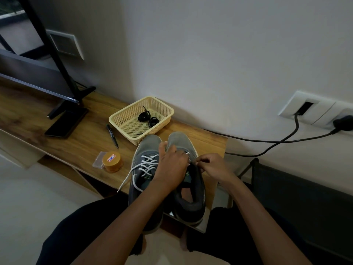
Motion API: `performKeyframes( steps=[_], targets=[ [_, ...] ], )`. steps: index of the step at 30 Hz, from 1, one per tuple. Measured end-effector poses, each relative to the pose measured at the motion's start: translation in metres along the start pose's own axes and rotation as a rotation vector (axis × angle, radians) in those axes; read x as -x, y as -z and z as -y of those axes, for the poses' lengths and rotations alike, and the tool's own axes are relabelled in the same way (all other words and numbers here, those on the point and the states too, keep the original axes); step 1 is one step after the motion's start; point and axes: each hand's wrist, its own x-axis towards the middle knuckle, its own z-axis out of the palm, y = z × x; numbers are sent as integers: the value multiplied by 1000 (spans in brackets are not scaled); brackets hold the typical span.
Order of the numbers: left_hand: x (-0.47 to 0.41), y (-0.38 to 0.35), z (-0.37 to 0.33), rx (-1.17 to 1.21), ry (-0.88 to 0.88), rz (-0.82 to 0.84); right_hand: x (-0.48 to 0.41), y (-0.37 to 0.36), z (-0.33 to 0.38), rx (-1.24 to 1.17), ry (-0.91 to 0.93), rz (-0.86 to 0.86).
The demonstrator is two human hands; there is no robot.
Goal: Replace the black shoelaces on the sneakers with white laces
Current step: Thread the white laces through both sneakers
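At the wood table [76,146] under a white wall [210,54], left hand [172,169] grips a sneaker [181,138], right hand [214,166] pinches its lace [188,154].

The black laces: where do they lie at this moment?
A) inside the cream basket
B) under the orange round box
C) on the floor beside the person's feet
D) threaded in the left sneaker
A: the black laces lie in two coiled bundles inside the cream basket, which stands on the wooden table behind the sneakers.
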Motion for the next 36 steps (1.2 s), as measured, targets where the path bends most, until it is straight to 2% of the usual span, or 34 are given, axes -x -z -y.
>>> performKeyframes(
  steps=[10,17,22,27,32,36],
  targets=[
    [2,-6,-3,25,19,13,-1,-3,-3,-165,-81,-27],
    [3,-11,-2,53,22,-43,-4,-4,-3,-115,-71,-49],
    [3,-11,-4,33,28,-59,-7,-3,-6,8,19,-33],
    [1,-5,-2,70,100,-111,-8,-4,-4,-42,34,-29],
    [-2,0,6,133,129,-75,-9,-10,-2,-17,10,-8],
    [-4,4,19,155,85,77,-8,-8,0,-13,-47,-39]
  ],
)
